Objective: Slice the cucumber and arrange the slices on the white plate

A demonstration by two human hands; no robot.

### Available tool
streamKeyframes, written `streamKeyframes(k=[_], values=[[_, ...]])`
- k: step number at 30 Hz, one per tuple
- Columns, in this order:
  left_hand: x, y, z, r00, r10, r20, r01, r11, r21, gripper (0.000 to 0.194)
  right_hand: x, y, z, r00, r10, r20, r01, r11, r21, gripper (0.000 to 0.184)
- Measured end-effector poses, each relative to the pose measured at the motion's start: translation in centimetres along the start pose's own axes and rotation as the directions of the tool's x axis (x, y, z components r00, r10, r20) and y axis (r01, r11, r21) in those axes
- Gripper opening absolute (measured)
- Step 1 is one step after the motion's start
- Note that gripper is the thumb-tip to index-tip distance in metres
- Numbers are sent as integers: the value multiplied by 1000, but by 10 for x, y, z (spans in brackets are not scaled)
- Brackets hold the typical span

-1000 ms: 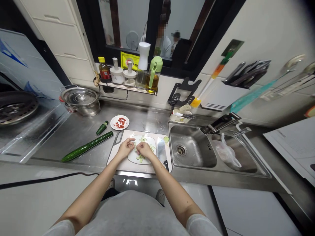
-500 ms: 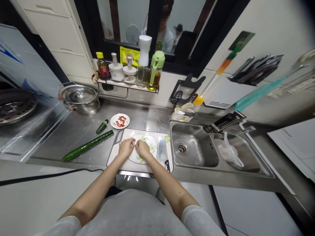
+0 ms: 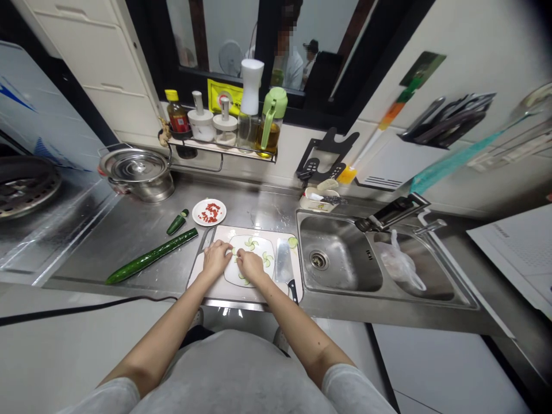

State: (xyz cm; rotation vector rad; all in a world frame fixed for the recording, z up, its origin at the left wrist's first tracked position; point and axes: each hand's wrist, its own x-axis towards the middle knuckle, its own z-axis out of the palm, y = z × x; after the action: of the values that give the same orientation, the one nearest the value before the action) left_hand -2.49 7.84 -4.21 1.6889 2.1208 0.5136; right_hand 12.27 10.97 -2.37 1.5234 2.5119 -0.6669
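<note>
My left hand (image 3: pixel 217 257) reaches over the left edge of a white plate (image 3: pixel 261 277), fingertips pinched at a thin cucumber slice (image 3: pixel 234 251). Close beside it, my right hand (image 3: pixel 250 264) is closed, its thumb and forefinger at the same small slice, which the fingers partly cover. Other cucumber slices (image 3: pixel 268 259) lie on the plate in curved pinwheel groups; the lowest group is partly behind my right hand. Under the plate is a pale cutting board (image 3: pixel 217 291). A knife (image 3: pixel 283 261) lies on the board to the right, near some cucumber pieces (image 3: pixel 292 242).
A long cucumber (image 3: pixel 150 257) and a shorter piece (image 3: pixel 176 224) lie left of the board. Behind stands a small plate (image 3: pixel 195 215) of chopped red bits. A lidded pot (image 3: pixel 155 187) is at the back left, a sink (image 3: pixel 340 253) on the right. Seasoning bottles (image 3: pixel 269 126) line a shelf.
My left hand has shifted slightly left, and its fingers have drawn a little apart from my right hand. More of the slice between them shows. The whole view has moved slightly.
</note>
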Motion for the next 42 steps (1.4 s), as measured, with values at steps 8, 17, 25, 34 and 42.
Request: streamKeyframes(k=[8,17,25,34,42], values=[[-1,2,-5,1000,13,18,-13,1000,-6,27,0,-3,4,1000,3,-3,-3,1000,19,25],[-2,1,-3,1000,29,9,-29,999,-16,27,-2,-4,4,1000,11,-12,-10,1000,26,25],[-9,-4,-14,1000,-11,-29,10,999,-47,27,-11,0,-7,997,59,-59,-50,990,129,32],[-44,-58,-26,981,-179,-74,174,983,-61,32,-64,47,-15,952,184,-246,-35,861,508,32],[-53,-53,-19,984,-172,-42,168,983,-74,30,-94,76,-11,901,275,-335,-21,799,601,32]])
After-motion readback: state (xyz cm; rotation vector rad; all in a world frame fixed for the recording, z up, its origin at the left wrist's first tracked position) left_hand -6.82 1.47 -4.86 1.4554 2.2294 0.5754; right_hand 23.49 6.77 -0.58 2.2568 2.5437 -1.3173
